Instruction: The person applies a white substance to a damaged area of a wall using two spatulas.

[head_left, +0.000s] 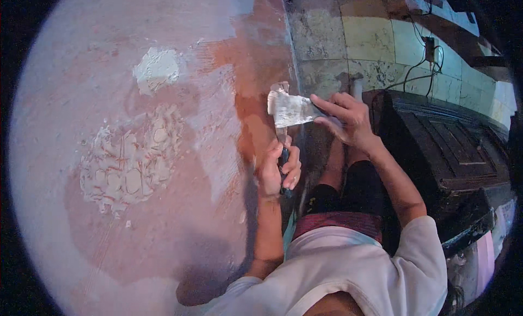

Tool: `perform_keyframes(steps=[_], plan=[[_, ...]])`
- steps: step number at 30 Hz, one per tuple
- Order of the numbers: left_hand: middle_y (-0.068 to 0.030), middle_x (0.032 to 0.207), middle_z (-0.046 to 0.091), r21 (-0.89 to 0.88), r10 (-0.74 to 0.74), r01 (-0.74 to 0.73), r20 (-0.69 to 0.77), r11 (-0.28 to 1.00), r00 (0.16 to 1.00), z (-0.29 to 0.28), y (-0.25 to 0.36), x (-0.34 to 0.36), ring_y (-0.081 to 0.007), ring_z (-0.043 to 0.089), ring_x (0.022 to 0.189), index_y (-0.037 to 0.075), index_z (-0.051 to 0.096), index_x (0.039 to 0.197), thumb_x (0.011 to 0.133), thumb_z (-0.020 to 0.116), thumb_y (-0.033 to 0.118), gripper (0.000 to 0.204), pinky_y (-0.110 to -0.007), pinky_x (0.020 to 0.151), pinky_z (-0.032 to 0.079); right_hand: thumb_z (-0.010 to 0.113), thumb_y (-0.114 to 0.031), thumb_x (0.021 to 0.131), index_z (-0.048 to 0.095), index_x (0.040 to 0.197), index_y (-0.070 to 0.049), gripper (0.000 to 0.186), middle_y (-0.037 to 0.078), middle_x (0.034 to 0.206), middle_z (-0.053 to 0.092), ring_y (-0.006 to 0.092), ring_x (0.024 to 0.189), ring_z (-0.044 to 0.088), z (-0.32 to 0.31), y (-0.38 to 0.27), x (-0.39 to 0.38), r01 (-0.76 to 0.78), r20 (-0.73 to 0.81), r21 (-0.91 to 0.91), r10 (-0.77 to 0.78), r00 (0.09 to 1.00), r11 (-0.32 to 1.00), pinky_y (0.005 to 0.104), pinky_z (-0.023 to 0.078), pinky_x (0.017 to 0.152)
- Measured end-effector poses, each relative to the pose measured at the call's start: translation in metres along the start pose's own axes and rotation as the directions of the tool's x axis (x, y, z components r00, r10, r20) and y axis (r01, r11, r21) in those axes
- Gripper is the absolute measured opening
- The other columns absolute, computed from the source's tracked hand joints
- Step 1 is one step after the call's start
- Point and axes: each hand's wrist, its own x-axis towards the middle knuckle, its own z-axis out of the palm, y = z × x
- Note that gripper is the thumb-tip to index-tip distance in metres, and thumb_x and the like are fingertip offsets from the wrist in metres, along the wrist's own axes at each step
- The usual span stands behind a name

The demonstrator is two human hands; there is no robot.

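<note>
The work on the wall (190, 245) looks part done. White filler already sits there in 2 places: a small, dense upper patch (156, 70) and, below it, a larger rough patch (122, 180), ridged and lumpy, with reddish lines between the lumps. Neither is level with the surface around it, so smoothing appears to be left – the lower patch more so. A bare reddish-brown band (251, 103) runs near the wall's right-hand edge; whether it is meant to get filler, I cannot tell.

The 2 tools are in front of that edge, off both patches. The left hand (275, 171) has its fingers closed round the black handle of a narrow putty knife (284, 158), blade pointing up. The right hand (348, 119) holds a wide scraper (295, 110), its fingers narrowed to a pinch where the blade meets the grip, which the hand mostly hides. The 2 blades cross, the wide face in front – whitish paste (280, 87) shows at their far end, though on which blade is unclear.
</note>
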Motion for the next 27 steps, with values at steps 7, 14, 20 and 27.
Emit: perform_keyframes(steps=[7, 14, 20, 27], plan=[[0.0015, 0.052, 0.031, -0.084, 0.019, -0.014, 0.060, 0.996, 0.998, -0.003, 0.000, -0.010, -0.0083, 0.030, 0.030, 0.012, 0.041, 0.095, 0.095, 0.040, 0.033, 0.021, -0.024, 0.027, 0.031, 0.071, -0.013, 0.075, 0.062, 0.116, -0.005, 0.042, 0.007, 0.073, 0.057, 0.0171, 0.066, 0.054, -0.024, 0.011, -0.036, -0.117, 0.115, -0.050, 0.122, 0.986, 0.992, 0.0288, 0.044, 0.058], [0.0015, 0.053, 0.031, -0.051, 0.004, -0.001, 0.051, 0.999, 0.999, -0.001, -0.003, 0.000, -0.0085, 0.030, 0.030, 0.013, 0.042, 0.094, 0.096, 0.038, 0.034, 0.022, -0.023, 0.028, 0.031, 0.045, -0.024, 0.097, 0.061, 0.101, -0.001, 0.029, 0.000, 0.069, 0.056, 0.0110, 0.061, 0.051, -0.032, -0.019, -0.004, -0.530, 0.333, 0.503, 0.413, 0.848, 0.683, 0.0268, 0.043, 0.055], [0.0015, 0.054, 0.031, -0.175, 0.004, 0.009, 0.077, 0.985, 0.997, 0.001, -0.003, 0.002, -0.0090, 0.032, 0.030, 0.014, 0.042, 0.097, 0.096, 0.038, 0.032, 0.019, -0.024, 0.027, 0.033, 0.047, -0.027, 0.096, 0.060, 0.096, 0.000, 0.029, -0.002, 0.074, 0.055, 0.0080, 0.062, 0.048, -0.013, -0.021, 0.007, -0.516, 0.434, 0.820, 0.317, 0.843, 0.250, 0.0257, 0.043, 0.055], [0.0011, 0.054, 0.032, -0.377, -0.032, 0.132, 0.259, 0.917, 0.965, 0.015, 0.002, -0.003, -0.0086, 0.032, 0.029, 0.016, 0.038, 0.095, 0.096, 0.038, 0.030, 0.014, -0.024, 0.025, 0.033, 0.075, -0.014, 0.071, 0.063, 0.114, -0.009, 0.045, 0.010, 0.081, 0.060, 0.0239, 0.068, 0.055, -0.001, -0.016, 0.010, -0.101, -0.032, 0.244, 0.112, 0.993, 0.965, 0.0303, 0.046, 0.062]])
